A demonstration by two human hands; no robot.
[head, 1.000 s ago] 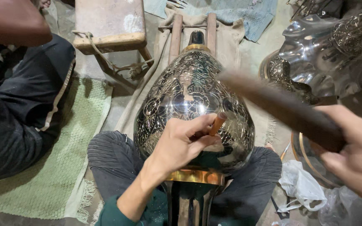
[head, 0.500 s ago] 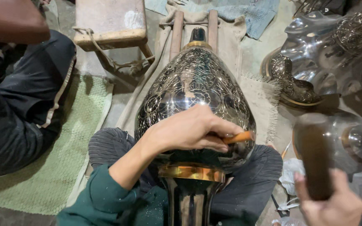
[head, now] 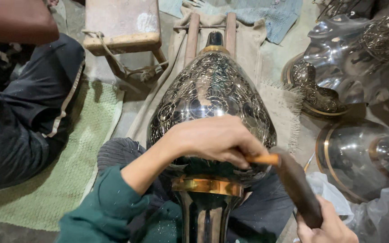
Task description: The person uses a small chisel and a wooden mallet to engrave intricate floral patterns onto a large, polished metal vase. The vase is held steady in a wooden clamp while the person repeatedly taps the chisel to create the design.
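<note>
- Two bare hands work over one large engraved metal vase (head: pixel 210 96), which lies lengthwise across the person's lap, its dark body covered in fine silver-coloured patterns and its brass-coloured band (head: pixel 207 185) lying just under the left wrist.
- Left hand (head: pixel 214 139) rests on the widest part of the vase, fingers curled together and pinched around a thin orange-brown chisel (head: pixel 262 159) whose end sticks out to the right of the knuckles.
- Right hand (head: pixel 327 227) sits low and to the right of the left hand, fist closed around the handle of a dark wooden mallet (head: pixel 297 186).
- Head of the mallet meets the protruding end of the chisel, just beside the left fingertips.
- Beyond the left hand, the narrow end of the vase lies on two wooden rails (head: pixel 192 33) over a beige cloth (head: pixel 160 101).
- Further off past the rails stands a small wooden stool (head: pixel 122 24).
- To the right of both hands lie more shiny metal vessels (head: pixel 352 54), one with a gold-coloured rim (head: pixel 327 157), well apart from the mallet.
- Left of the left arm, another person's dark trousers (head: pixel 23 121) rest on a green woven mat (head: pixel 79 157).
</note>
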